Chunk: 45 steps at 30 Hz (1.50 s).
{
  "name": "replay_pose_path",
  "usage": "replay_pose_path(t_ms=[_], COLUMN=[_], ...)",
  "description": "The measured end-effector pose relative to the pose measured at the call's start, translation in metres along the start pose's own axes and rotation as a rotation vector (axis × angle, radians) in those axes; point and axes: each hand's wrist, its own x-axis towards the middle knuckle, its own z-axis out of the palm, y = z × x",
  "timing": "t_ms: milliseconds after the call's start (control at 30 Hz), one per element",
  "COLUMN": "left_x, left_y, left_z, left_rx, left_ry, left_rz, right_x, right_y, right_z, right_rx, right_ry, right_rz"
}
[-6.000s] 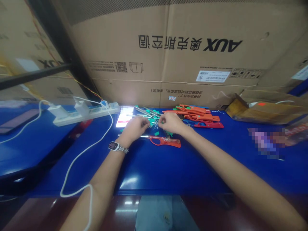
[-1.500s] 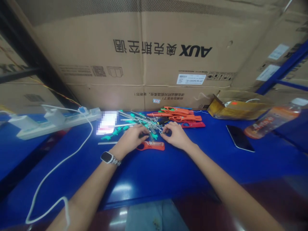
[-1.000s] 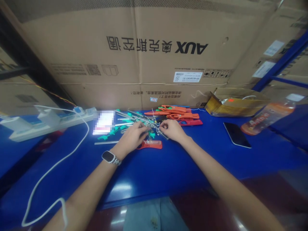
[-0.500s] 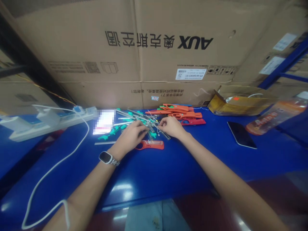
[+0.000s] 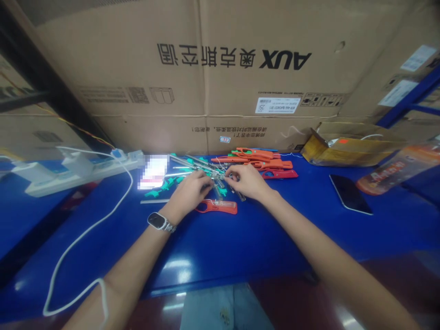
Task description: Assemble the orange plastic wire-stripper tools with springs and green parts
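Note:
My left hand (image 5: pixel 195 188), a watch on its wrist, is closed in a pinch over a pile of small parts. Facing it from the right, my right hand (image 5: pixel 245 181) has its thumb and fingertips pressed together. What either one grips is too small to make out. Under and around the fingers lie green plastic pieces (image 5: pixel 167 185), metal tubes (image 5: pixel 178 160) and thin white wires. An orange lighter-like handle half (image 5: pixel 220 208) with a clear part on it rests just in front of the left fingers. Behind the right hand is a stack of orange handle shells (image 5: pixel 264 162).
A large cardboard box (image 5: pixel 227 91) stands upright behind the blue table (image 5: pixel 247 247). To the left are a lit phone screen (image 5: pixel 153 172), a power strip (image 5: pixel 89 172) and a white cable (image 5: pixel 113 206). A dark phone (image 5: pixel 349 195), an orange bottle (image 5: pixel 395 172) and an opened carton (image 5: pixel 330 156) sit right.
The whole view has shifted slightly, so everything appears a little further right. Both hands stay over the pile, with only small finger movements.

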Motion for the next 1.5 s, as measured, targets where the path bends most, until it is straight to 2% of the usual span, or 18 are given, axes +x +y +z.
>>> replay_pose_path(t_ms=[133, 233, 333, 433, 567, 667, 767, 867, 933, 1067, 1200, 1333, 1500], left_x=[-0.001, -0.001, -0.001, -0.002, -0.001, 0.006, 0.017, 0.027, 0.031, 0.034, 0.032, 0.027, 0.019], left_y=[-0.003, -0.004, -0.003, -0.002, -0.012, -0.027, -0.041, -0.048, -0.049, -0.048, -0.043, -0.033, -0.028], left_z=[0.000, -0.001, -0.003, -0.005, -0.009, -0.013, -0.018, -0.025, -0.031, -0.048, -0.060, -0.059, -0.051], left_rx=[-0.008, 0.004, -0.001, -0.015, -0.023, 0.116, 0.356, 0.425, 0.421, 0.298, 0.189, 0.144, 0.166], left_ry=[0.006, -0.004, -0.017, 0.003, 0.113, 0.191, 0.073, -0.061, -0.070, 0.015, 0.122, 0.219, 0.334], left_rz=[-0.010, -0.019, -0.035, -0.065, -0.092, -0.114, -0.141, -0.125, -0.089, -0.068, -0.057, -0.046, -0.077], right_x=[0.008, 0.016, 0.024, 0.031, 0.035, 0.031, 0.024, 0.014, 0.007, -0.007, -0.020, -0.025, -0.024], right_y=[-0.009, -0.007, -0.001, 0.005, 0.010, 0.009, 0.006, 0.004, 0.003, -0.009, -0.030, -0.042, -0.040], right_z=[0.007, 0.009, 0.005, -0.003, -0.010, -0.007, 0.001, 0.008, 0.010, 0.009, 0.011, 0.020, 0.026], right_rx=[-0.261, -0.297, -0.231, -0.067, 0.120, 0.175, 0.222, 0.272, 0.284, 0.232, 0.111, 0.022, 0.024], right_ry=[-0.087, -0.128, -0.181, -0.186, -0.148, -0.114, -0.048, -0.009, 0.004, 0.026, -0.078, -0.171, -0.171], right_rz=[-0.079, -0.122, -0.179, -0.137, -0.059, -0.033, -0.027, -0.020, -0.023, -0.111, -0.235, -0.272, -0.236])
